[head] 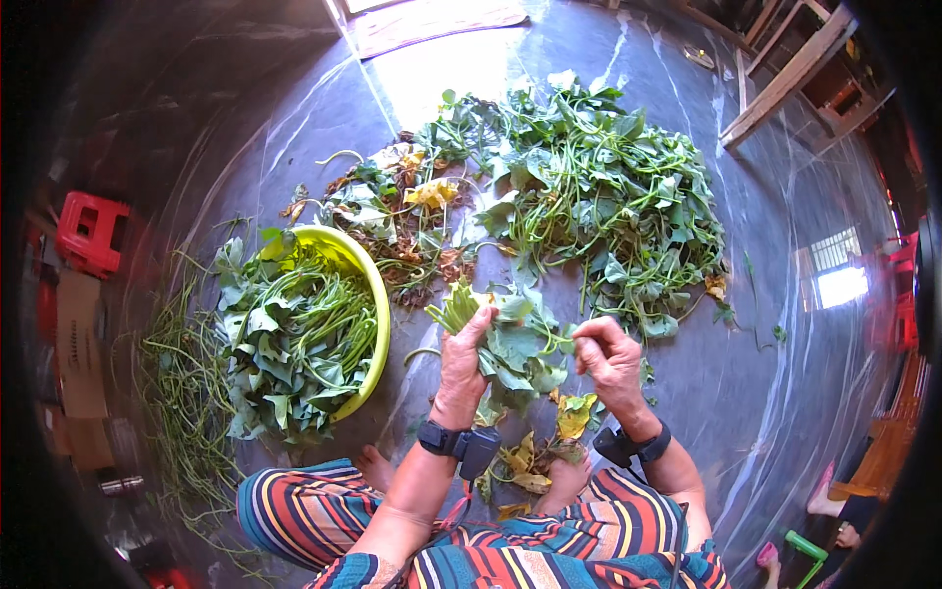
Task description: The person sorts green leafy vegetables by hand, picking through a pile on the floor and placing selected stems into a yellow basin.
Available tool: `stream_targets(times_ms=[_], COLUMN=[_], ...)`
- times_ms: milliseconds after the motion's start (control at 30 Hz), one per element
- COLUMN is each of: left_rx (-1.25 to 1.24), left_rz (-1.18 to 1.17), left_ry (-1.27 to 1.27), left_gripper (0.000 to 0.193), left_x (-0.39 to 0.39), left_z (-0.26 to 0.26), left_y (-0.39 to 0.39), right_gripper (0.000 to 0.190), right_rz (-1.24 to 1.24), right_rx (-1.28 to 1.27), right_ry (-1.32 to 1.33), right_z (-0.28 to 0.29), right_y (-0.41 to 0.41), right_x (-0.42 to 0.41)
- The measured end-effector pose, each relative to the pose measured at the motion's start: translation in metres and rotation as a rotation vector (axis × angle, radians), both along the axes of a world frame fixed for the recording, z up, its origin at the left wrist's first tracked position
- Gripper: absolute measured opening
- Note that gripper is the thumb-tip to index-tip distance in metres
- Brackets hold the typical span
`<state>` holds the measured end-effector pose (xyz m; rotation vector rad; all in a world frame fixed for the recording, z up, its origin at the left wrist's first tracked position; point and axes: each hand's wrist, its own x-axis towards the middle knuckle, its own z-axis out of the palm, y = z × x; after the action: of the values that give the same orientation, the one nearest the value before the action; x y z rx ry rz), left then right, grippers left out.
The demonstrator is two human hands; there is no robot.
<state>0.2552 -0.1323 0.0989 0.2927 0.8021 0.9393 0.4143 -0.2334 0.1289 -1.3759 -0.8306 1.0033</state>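
My left hand is closed around a bunch of leafy green stems. Their pale ends stick out above the thumb, and the broad leaves hang to the right. At the right side of this bunch, my right hand pinches a thin green stem between thumb and fingers. A yellow-green plastic basin, tilted toward the left, stands left of my hands. Green leaves and stems fill it and spill over its left side. Beyond my hands lies a large heap of leafy vines.
Wilted yellow and brown leaves lie between basin and heap, with more yellow leaves by my feet. Bare stems are strewn left of the basin. A red plastic stool, wooden furniture and another person's foot are toward the edges.
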Motion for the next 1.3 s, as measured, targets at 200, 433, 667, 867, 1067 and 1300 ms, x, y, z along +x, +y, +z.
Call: stream_targets(times_ms=[200, 433, 667, 867, 1067, 1300], left_rx=[0.203, 0.404, 0.212, 0.033, -0.096, -0.068], left_rz=[-0.177, -0.755, -0.667, -0.518, -0.453, -0.406], left_ry=[0.093, 0.254, 0.174, -0.059, 0.084, 0.264], left_gripper=[0.01, 0.022, 0.017, 0.013, 0.014, 0.014], left_x=[-0.019, -0.008, -0.029, -0.05, -0.047, -0.041], left_z=[0.006, 0.022, 0.014, 0.023, -0.004, -0.015], left_y=[0.012, -0.011, 0.015, 0.022, 0.021, 0.027], right_gripper=[0.005, 0.005, 0.011, 0.032, 0.035, 0.015], right_rz=[0.142, 0.307, 0.215, 0.453, 0.618, 0.655], right_rx=[-0.024, -0.182, -0.166, 0.043, -0.115, -0.096], right_ry=[-0.587, -0.071, -0.289, -1.024, -1.233, -1.087], right_z=[0.021, 0.011, -0.05, -0.128, -0.154, -0.166], right_y=[-0.001, 0.016, 0.047, 0.089, 0.106, 0.06], right_x=[0.02, 0.003, 0.034, 0.035, 0.028, 0.036])
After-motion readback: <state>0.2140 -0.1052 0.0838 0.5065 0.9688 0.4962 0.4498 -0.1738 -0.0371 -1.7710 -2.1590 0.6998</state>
